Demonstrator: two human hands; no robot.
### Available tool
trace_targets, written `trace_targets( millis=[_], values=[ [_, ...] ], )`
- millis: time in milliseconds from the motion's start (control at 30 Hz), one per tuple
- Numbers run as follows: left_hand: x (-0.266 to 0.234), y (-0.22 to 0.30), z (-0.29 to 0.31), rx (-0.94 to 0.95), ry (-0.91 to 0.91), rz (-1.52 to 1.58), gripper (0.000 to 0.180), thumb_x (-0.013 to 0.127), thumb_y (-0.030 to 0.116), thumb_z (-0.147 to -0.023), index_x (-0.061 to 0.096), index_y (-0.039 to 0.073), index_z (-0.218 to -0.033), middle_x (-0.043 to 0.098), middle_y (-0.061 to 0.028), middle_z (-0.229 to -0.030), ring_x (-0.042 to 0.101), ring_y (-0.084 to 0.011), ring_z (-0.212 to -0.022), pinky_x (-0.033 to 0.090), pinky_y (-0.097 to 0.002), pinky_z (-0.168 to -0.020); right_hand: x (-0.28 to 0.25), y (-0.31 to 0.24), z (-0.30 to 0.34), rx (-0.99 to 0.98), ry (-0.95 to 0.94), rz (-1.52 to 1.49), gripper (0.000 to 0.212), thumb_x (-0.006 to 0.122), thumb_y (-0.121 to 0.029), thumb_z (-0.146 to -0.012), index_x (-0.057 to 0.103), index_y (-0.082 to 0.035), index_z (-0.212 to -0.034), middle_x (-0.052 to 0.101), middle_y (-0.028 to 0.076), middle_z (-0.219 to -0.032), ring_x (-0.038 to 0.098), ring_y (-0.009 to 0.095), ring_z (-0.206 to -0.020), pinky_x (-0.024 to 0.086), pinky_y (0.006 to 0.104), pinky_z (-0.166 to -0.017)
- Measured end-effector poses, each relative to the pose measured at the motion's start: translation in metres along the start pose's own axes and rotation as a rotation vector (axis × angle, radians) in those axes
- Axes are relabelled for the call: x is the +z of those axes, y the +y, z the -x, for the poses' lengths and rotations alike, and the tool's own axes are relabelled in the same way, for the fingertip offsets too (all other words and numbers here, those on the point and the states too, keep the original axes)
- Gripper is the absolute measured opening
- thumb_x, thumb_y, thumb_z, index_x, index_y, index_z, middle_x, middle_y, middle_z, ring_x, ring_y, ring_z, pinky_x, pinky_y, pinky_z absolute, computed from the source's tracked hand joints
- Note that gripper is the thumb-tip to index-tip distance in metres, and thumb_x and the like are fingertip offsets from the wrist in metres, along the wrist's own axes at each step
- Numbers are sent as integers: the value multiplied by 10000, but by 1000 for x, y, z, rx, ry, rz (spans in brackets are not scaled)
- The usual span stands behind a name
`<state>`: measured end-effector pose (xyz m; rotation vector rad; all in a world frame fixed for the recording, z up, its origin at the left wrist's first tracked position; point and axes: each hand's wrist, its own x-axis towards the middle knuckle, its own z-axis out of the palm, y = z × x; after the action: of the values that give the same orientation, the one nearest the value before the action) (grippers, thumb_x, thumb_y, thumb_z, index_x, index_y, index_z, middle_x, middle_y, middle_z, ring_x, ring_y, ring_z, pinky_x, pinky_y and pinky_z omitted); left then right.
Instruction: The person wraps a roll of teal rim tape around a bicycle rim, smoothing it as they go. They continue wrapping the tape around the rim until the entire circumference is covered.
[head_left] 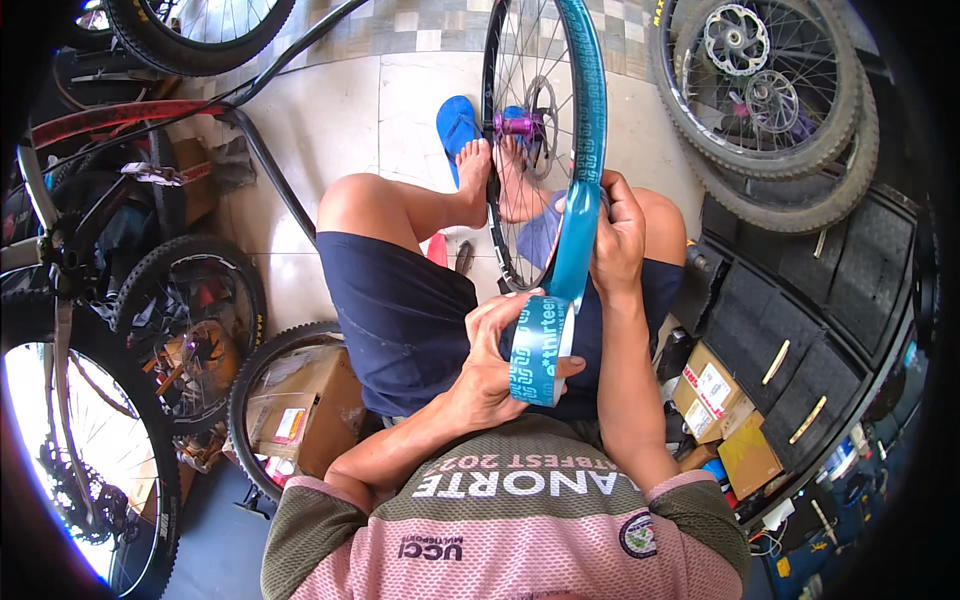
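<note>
Head view looked down on a seated person's lap, where a bicycle wheel (520,150) stood upright between the knees, its hub (517,124) purple and its rim partly covered by a strip of teal rim tape (583,150) running down the near side. Around it, a pile of knobby tyred wheels with disc rotors (770,100) leaned at the upper right, a black bike frame and another wheel (190,320) filled the left, and cardboard boxes (305,400) sat inside a loose tyre on the tiled floor. A blue sandal (456,125) lay just beside the bare feet braced against the wheel. The right hand (618,240) was curled around the rim, thumb pressing the tape flat onto it. The left hand (495,365) gripped the teal tape roll (540,350) just below the rim, fingers wrapped around its outer face, with the tape stretched taut from roll to rim.
</note>
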<state>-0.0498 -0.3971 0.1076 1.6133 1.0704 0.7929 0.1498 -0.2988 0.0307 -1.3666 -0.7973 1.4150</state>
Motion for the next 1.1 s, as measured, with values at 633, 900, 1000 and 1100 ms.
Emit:
trace_targets(
  millis=[633, 900, 1000, 1100],
  values=[
    [16, -12, 0, 68, -132, 167, 399, 919, 252, -776, 855, 307, -1165, 521, -219, -1547, 408, -342, -1472, 328, -524, -1178, -47, -12, 29, 53, 110, 227, 288, 638, -119, -1072, 629, 22, -1323, 705, 65, -1183, 663, 105, -1026, 527, 249, -910],
    [13, -13, 4, 78, -130, 134, 408, 905, 259, -787, 847, 324, -1186, 509, -208, -1559, 407, -348, -1446, 318, -524, -1186, -45, 2, 31, 85, 71, 179, 287, 634, -148, -1084, 634, 24, -1314, 713, 58, -1175, 655, 101, -1035, 523, 253, -908],
    [10, -12, 7, 69, -101, 97, 410, 909, 269, -783, 846, 350, -1180, 506, -207, -1560, 416, -362, -1409, 329, -523, -1176, -31, -1, 25, 21, 47, 177, 297, 637, -139, -1081, 624, 36, -1319, 710, 65, -1181, 663, 106, -1009, 534, 263, -913],
    [7, -14, 7, 71, -96, 59, 416, 915, 268, -772, 847, 361, -1172, 507, -211, -1556, 423, -367, -1390, 342, -522, -1161, -20, -8, 20, 33, 16, 182, 301, 646, -132, -1074, 618, 45, -1316, 711, 74, -1177, 666, 109, -994, 540, 270, -908]
  ],
)
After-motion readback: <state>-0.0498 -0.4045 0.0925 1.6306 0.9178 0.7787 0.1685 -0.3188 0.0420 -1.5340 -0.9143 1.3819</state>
